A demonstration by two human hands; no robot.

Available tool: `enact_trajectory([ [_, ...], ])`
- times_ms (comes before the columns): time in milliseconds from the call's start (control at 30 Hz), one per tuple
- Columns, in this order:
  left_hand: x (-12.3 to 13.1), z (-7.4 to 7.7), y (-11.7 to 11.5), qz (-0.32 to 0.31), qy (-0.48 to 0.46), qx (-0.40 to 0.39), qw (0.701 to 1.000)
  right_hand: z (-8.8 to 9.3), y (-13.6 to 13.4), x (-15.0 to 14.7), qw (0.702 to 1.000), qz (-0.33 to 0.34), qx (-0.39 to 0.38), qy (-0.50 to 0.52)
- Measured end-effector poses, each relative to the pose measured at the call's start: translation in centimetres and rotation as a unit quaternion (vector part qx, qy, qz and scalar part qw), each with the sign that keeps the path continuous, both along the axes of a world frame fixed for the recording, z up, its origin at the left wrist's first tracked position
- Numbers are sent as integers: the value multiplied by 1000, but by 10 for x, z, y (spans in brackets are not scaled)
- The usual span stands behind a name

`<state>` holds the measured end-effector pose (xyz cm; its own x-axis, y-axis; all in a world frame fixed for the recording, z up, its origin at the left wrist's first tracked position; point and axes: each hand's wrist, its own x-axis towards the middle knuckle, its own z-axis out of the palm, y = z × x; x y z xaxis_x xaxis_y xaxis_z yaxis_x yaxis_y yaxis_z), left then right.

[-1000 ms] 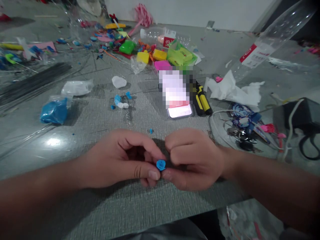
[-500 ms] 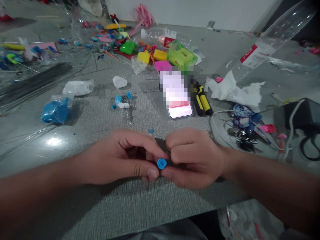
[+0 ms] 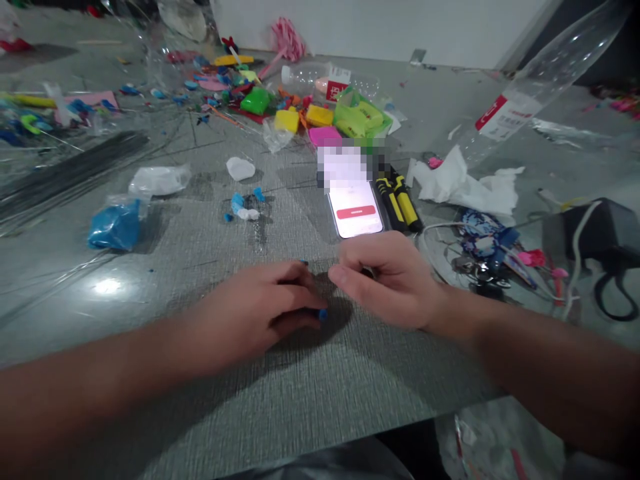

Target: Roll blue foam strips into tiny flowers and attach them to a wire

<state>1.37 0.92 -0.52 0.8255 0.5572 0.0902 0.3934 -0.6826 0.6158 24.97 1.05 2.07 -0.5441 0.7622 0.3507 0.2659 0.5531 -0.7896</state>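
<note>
My left hand is palm down, low over the table, its fingers closed around a small blue clay rose. Only one end of the rose shows between thumb and fingertips. Just beyond the index finger, a blue clay crumb is partly covered. My right hand is apart from the left, in front of the phone. Its fingers are curled in with the thumb against them; whether anything is inside is hidden. Farther off lie blue and white clay bits and a white lump.
Left lie a wrapped blue clay block, a white clay packet and dark wires. Yellow-black pliers, crumpled tissue, a leaning plastic bottle and a black adapter are right. Colourful clay packs lie behind.
My hands have come apart. The right hand has lifted away toward the phone. My left hand has turned palm down, lowering the blue clay rose, whose spiral face is now turned out of sight.
</note>
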Motion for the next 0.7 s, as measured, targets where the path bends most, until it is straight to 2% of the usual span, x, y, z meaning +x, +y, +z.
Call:
enact_trajectory([
  [167,0,8,5,4,66,-13,998,1,0,-2,999,-31,2,-32],
  [333,0,19,9,2,35,-26,999,-4,-1,-2,999,-44,10,-29],
  [467,-2,21,9,42,19,74,996,-7,0,-2,997,-66,8,-47],
  [600,-6,12,8,77,83,200,973,-9,0,-2,995,-85,10,-58],
  [667,-7,7,9,81,118,213,966,-9,0,-2,994,-89,9,-57],
  [700,-8,5,9,87,115,196,970,-9,0,-3,994,-90,10,-58],
])
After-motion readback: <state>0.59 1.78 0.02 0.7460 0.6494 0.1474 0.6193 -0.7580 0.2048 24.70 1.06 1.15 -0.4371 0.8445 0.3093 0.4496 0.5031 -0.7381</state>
